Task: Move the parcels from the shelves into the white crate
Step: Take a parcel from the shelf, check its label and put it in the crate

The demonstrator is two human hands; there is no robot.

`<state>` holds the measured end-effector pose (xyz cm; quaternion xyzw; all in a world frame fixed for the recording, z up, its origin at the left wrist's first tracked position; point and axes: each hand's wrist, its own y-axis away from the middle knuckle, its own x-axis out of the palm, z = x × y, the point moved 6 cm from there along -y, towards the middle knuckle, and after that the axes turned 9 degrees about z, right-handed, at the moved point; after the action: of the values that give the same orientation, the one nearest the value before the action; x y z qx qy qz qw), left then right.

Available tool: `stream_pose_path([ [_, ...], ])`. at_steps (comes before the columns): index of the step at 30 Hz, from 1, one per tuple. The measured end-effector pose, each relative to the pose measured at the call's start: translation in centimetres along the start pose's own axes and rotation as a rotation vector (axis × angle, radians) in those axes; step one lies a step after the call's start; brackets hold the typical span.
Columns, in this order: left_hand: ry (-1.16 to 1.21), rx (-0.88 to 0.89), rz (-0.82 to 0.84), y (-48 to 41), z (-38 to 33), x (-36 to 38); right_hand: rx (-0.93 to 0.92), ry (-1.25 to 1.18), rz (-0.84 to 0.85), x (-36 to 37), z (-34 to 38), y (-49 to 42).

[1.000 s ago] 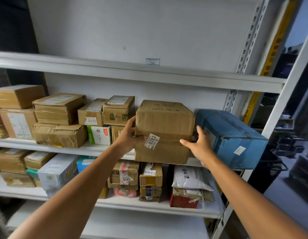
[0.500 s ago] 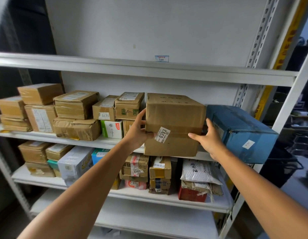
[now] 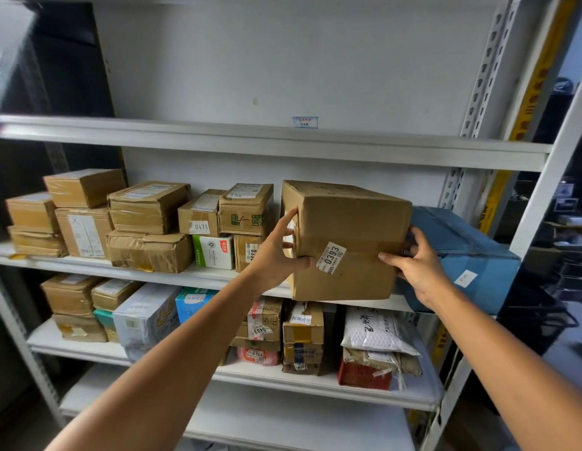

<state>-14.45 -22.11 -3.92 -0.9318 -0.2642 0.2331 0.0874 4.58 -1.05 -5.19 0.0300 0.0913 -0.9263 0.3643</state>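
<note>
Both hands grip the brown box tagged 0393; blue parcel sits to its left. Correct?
One slip: the blue parcel sits to the right of the brown box, behind the right hand. The head view shows it. The left hand and right hand do both grip the 0393 box.

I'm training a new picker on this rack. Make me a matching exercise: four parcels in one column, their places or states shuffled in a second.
1. box labelled 0393
2. blue parcel
3. white padded mailer
4. box labelled 0474

A. lower shelf, on a brown package
B. gripped by left hand and right hand
C. right end of middle shelf
D. middle shelf, left of both hands

Pairs: 1-B, 2-C, 3-A, 4-D
</note>
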Motion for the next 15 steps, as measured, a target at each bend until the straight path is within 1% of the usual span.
stream_pose_path([
  [5,-0.003,0.015,0.002,0.0,-0.9,0.6,-0.027,-0.049,0.023,-0.7,1.3,0.3],
  [15,-0.090,0.036,-0.011,0.5,-2.2,1.0,-0.046,-0.136,0.035,-1.3,1.3,1.0],
])
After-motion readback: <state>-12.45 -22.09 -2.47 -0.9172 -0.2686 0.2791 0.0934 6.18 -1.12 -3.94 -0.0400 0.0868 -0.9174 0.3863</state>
